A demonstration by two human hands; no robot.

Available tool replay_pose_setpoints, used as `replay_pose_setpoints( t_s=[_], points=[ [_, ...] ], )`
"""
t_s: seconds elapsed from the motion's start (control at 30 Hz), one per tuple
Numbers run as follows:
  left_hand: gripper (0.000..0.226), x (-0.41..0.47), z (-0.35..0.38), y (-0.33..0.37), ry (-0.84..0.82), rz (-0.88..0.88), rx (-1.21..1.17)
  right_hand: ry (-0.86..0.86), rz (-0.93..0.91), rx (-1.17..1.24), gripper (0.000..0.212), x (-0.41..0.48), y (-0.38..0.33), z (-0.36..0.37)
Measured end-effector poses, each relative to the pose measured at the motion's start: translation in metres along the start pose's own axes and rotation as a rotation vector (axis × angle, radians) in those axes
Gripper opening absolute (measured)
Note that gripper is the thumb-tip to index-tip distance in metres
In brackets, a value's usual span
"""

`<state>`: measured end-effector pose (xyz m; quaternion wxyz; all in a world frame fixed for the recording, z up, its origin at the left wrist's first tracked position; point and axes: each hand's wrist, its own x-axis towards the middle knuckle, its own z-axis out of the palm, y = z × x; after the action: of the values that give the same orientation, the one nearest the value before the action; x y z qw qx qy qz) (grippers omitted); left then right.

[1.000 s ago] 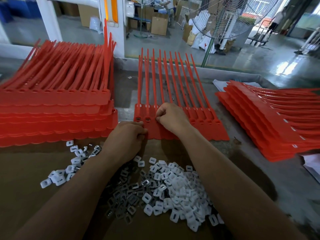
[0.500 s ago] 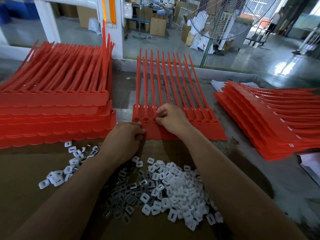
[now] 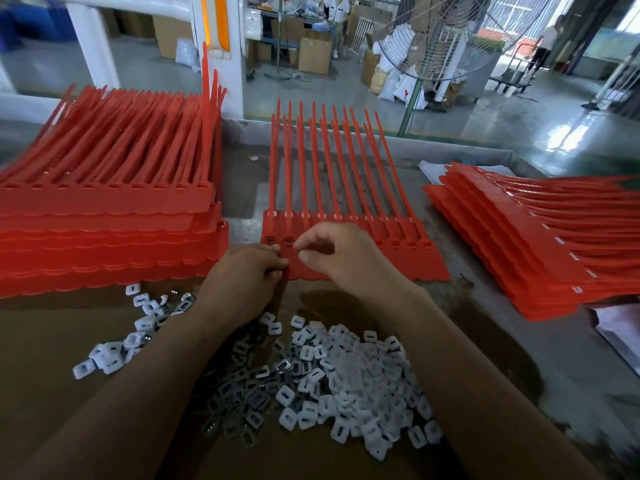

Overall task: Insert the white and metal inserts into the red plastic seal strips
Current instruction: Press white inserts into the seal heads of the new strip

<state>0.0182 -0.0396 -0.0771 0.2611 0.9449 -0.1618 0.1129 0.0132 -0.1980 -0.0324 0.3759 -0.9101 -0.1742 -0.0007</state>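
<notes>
A red sheet of joined seal strips lies flat in the middle of the table, tails pointing away from me. Its two leftmost sockets hold inserts. My left hand curls at the sheet's near left edge, fingertips pinched together; what they hold is hidden. My right hand hovers just above the third socket with thumb and forefinger pinched, any insert between them too small to make out. A heap of white and metal inserts lies on the brown cardboard under my forearms.
A tall stack of red strip sheets stands at the left. Another stack fans out at the right, over white paper. A few loose inserts lie at the left. A floor fan stands beyond the table.
My right hand has lifted off the sheet's socket row and drawn slightly toward me, fingers now pinched. My left hand stayed at the near left edge.
</notes>
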Motion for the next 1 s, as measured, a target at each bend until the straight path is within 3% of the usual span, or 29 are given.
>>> replay_pose_setpoints(
  t_s=[0.17, 0.3, 0.53, 0.83, 1.0],
  points=[
    [0.025, 0.002, -0.004, 0.001, -0.022, 0.007, -0.052, -0.324, -0.119, -0.048, 0.012, -0.017, -0.020, 0.000],
    [0.025, 0.003, -0.002, 0.001, 0.000, -0.034, -0.069, -0.453, -0.158, -0.168, 0.024, -0.027, -0.028, 0.009],
    [0.026, 0.004, -0.001, -0.001, -0.008, -0.039, -0.065, -0.480, -0.193, -0.313, 0.044, -0.032, -0.035, 0.024],
    [0.027, 0.006, 0.001, -0.003, -0.030, -0.016, -0.049, -0.369, -0.297, -0.310, 0.019, -0.036, -0.040, 0.038],
    [0.026, 0.007, 0.002, -0.003, -0.038, -0.021, -0.055, -0.370, -0.283, -0.237, 0.017, -0.035, -0.038, 0.035]
  ],
)
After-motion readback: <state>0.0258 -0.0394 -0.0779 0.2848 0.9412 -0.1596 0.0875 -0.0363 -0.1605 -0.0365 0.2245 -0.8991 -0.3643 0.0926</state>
